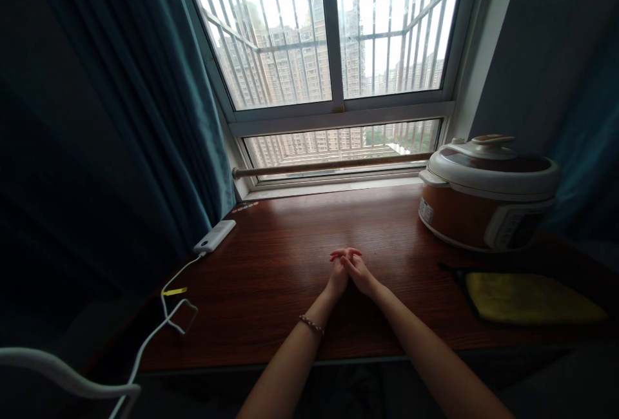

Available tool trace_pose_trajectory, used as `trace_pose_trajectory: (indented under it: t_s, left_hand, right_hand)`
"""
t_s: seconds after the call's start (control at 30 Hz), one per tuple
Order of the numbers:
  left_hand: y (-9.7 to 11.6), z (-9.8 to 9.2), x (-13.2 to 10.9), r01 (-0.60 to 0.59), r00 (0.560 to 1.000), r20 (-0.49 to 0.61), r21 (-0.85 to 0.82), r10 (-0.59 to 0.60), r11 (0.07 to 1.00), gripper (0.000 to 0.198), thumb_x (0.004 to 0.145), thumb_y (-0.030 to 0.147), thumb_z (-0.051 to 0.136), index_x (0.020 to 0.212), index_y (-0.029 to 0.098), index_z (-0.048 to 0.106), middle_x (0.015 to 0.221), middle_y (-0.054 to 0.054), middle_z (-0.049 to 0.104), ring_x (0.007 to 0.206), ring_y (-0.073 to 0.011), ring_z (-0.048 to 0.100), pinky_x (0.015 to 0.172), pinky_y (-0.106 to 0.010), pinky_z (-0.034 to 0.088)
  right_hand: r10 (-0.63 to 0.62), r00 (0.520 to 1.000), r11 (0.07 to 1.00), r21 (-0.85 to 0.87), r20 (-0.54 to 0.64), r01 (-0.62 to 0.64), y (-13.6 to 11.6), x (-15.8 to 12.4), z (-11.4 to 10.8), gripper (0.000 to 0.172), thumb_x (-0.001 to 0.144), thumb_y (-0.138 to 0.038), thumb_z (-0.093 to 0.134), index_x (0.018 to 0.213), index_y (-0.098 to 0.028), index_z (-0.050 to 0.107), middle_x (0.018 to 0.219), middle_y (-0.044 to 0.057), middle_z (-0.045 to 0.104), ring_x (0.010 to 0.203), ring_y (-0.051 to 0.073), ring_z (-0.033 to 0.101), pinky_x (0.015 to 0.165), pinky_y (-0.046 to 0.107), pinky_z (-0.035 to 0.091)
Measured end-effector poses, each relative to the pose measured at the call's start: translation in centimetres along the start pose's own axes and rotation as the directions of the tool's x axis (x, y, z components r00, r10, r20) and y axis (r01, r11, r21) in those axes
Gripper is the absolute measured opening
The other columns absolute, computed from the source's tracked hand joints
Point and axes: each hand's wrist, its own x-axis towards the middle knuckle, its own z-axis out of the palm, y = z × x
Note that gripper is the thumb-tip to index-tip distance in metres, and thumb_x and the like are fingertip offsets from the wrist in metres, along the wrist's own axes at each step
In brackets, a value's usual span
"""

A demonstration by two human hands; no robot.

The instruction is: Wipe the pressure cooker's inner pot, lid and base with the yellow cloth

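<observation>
Both forearms reach in from the bottom edge and meet over the brown wooden desk (pixel 271 277). My left hand (pixel 338 275) and my right hand (pixel 358 272) are clasped together near the middle of the desk, their fingers interlaced. No object shows between them; the inside of the palms is hidden. A beaded bracelet (pixel 311 324) circles my left wrist.
At the right stands a white and brown electric cooker (pixel 478 206), with a yellow, dark-edged pouch (pixel 529 298) in front of it. A white power bank (pixel 215 236) with a white cable (pixel 164 306) lies at the left, beside a blue curtain (pixel 159 116). Behind is a barred window (pixel 336 38).
</observation>
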Motion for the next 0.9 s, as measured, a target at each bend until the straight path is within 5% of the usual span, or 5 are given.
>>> trace_pose_trajectory:
  t_s: [0.9]
  left_hand:
    - [-0.19,-0.07,0.08,0.002,1.000,-0.003,-0.008,-0.002,1.000,0.040,0.082,0.051,0.042,0.089,0.015,0.058,0.071,-0.006,0.065,0.067,-0.0193,0.063,0.064,-0.032,0.049]
  right_hand:
    - [-0.010,1.000,1.000,-0.014,0.005,0.010,-0.55,0.01,-0.01,0.047,0.088,-0.054,0.034,0.108,-0.019,0.058,0.094,0.008,0.063,0.088,0.018,0.059,0.083,0.034,0.045]
